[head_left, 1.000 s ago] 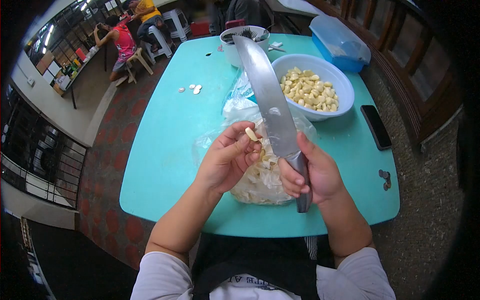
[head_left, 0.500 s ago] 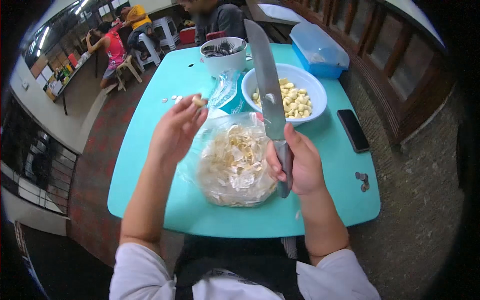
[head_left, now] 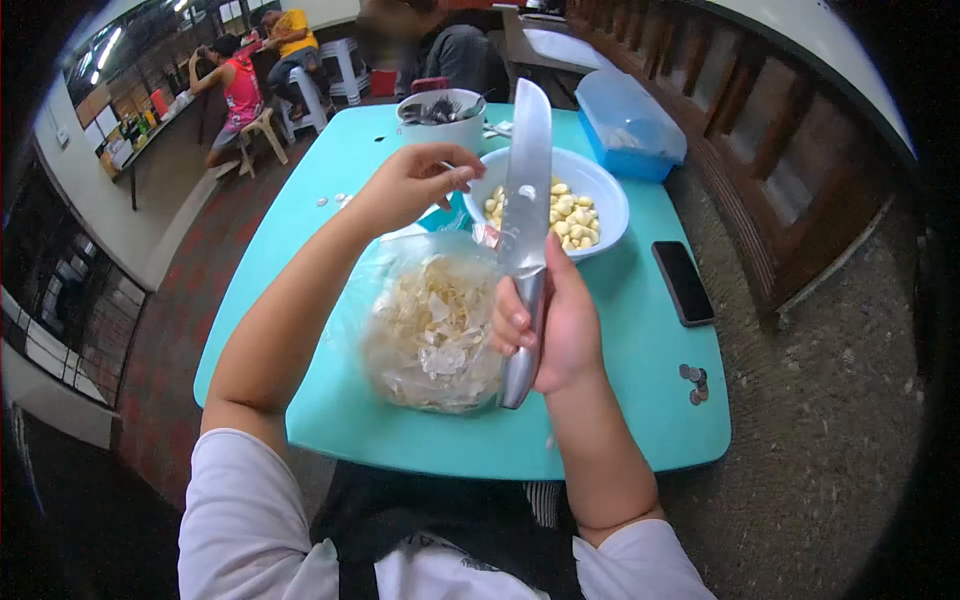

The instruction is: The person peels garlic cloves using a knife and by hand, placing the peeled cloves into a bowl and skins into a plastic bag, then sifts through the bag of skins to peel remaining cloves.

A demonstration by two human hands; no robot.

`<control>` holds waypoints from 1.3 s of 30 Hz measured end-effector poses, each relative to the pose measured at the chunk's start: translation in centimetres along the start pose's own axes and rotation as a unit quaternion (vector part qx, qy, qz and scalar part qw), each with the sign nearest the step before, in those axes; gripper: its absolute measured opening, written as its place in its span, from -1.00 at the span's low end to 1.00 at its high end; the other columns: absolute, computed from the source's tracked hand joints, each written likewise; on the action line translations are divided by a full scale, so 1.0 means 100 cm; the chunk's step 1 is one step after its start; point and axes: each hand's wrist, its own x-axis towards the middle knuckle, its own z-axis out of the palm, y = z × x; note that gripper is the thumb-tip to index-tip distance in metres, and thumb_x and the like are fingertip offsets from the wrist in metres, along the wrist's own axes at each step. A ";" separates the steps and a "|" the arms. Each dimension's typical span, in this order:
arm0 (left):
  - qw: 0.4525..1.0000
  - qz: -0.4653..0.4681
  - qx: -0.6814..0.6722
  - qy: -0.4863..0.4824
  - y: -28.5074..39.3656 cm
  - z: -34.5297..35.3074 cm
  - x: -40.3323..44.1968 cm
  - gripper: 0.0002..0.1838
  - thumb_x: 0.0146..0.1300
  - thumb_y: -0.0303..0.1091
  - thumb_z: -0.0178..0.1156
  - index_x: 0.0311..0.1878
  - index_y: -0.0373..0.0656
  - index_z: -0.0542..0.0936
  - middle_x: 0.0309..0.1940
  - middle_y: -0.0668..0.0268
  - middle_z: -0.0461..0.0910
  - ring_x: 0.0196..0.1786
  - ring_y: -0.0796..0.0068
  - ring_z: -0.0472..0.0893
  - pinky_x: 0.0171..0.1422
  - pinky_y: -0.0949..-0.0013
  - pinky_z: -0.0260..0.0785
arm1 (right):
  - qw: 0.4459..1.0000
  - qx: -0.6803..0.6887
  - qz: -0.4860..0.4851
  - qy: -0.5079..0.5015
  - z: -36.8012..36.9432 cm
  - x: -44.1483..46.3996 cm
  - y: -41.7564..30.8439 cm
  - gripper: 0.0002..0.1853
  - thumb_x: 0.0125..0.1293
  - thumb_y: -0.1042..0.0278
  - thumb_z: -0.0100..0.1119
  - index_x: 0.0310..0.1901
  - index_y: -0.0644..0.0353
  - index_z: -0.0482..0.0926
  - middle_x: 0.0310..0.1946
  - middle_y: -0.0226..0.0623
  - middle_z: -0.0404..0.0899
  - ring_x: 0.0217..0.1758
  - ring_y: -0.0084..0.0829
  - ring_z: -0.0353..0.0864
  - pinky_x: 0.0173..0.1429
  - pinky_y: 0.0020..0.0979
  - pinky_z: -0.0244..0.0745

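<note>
In the head view, the right hand (head_left: 566,328) has its fingers clamped on a broad steel knife (head_left: 525,215), blade up, while the left hand (head_left: 415,188), bent fingers' hold unclear, hovers beside the round pale-blue bowl (head_left: 613,200) of cream-coloured cloves (head_left: 575,217) on the turquoise tabletop (head_left: 640,400).

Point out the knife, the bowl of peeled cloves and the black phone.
Knife (head_left: 527,205): head view, on the blade.
Bowl of peeled cloves (head_left: 612,196): head view, on the bowl's inner wall, right side of the picture.
Black phone (head_left: 683,284): head view, middle of its face.
</note>
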 end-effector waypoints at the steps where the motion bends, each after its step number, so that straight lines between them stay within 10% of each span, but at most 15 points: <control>1: 0.999 -0.007 -0.020 -0.034 0.003 0.000 -0.013 -0.68 0.34 -0.23 0.16 0.06 -0.22 0.56 -0.06 0.33 0.62 -0.05 0.56 0.56 -0.10 0.44 0.48 | 0.999 0.021 0.014 0.020 0.005 0.000 0.000 -0.37 0.43 -0.28 -0.26 -0.59 0.12 0.35 -0.77 -0.43 0.22 -0.79 -0.58 0.15 -0.59 -0.46 0.20; 12: 0.995 -0.035 -0.097 0.013 0.005 0.028 -0.076 -0.84 0.14 -0.51 0.33 -0.22 -0.27 0.58 -0.30 0.35 0.62 -0.37 0.70 0.54 -0.38 0.57 0.43 | 0.990 0.098 0.087 -0.048 0.001 0.001 0.014 -0.51 0.44 -0.21 -0.22 -0.06 0.09 0.44 -0.70 -0.44 0.32 -0.79 -0.62 0.15 -0.60 -0.50 0.20; 19: 0.975 0.030 0.218 0.013 0.003 0.024 -0.102 -0.91 0.09 -0.61 0.25 -0.30 -0.28 0.61 -0.29 0.25 0.61 -0.28 0.43 0.62 -0.25 0.42 0.48 | 0.992 -0.122 -0.022 0.029 -0.039 -0.031 -0.022 -0.46 0.42 -0.15 -0.12 0.21 0.12 0.34 -0.64 -0.39 0.48 -0.76 -0.63 0.27 -0.62 -0.56 0.26; 24: 0.904 0.110 0.412 -0.010 0.008 0.049 -0.121 -0.82 0.02 -0.62 0.19 -0.27 -0.21 0.64 -0.23 0.17 0.56 -0.13 0.15 0.58 -0.04 0.23 0.46 | 0.657 -0.636 -0.109 0.389 -0.067 -0.099 -0.037 -0.22 0.26 0.22 0.25 0.45 0.08 0.09 -0.63 -0.26 0.51 -0.66 -0.52 0.45 -0.57 -0.45 0.31; 27: 0.910 0.194 0.361 -0.063 -0.002 0.065 -0.117 -0.74 0.04 -0.52 0.23 -0.14 -0.19 0.56 -0.12 0.12 0.51 -0.04 0.07 0.54 0.03 0.18 0.44 | 0.565 -0.713 -0.082 0.406 -0.084 -0.126 -0.037 -0.14 0.13 0.36 0.33 0.45 0.01 0.09 -0.61 -0.16 0.53 -0.58 -0.31 0.55 -0.47 -0.29 0.37; 34: 0.885 0.119 0.420 -0.160 -0.011 0.086 -0.099 -0.68 0.04 -0.32 0.30 -0.11 -0.16 0.54 -0.03 0.10 0.48 0.06 0.05 0.49 0.18 0.11 0.36 | 0.435 -0.845 -0.027 0.311 -0.092 -0.163 -0.038 -0.12 0.07 0.27 0.36 0.44 -0.11 0.13 -0.40 -0.06 0.58 -0.30 -0.08 0.60 -0.15 -0.12 0.48; 39: 0.858 0.058 0.467 -0.204 -0.023 0.052 -0.083 -0.70 0.02 -0.33 0.30 -0.13 -0.12 0.62 -0.04 0.12 0.52 0.04 0.08 0.53 0.13 0.10 0.39 | 0.454 -0.844 -0.011 0.284 -0.110 -0.163 -0.032 -0.18 0.09 0.28 0.35 0.41 -0.09 0.19 -0.25 -0.02 0.56 -0.17 -0.09 0.58 -0.10 -0.13 0.47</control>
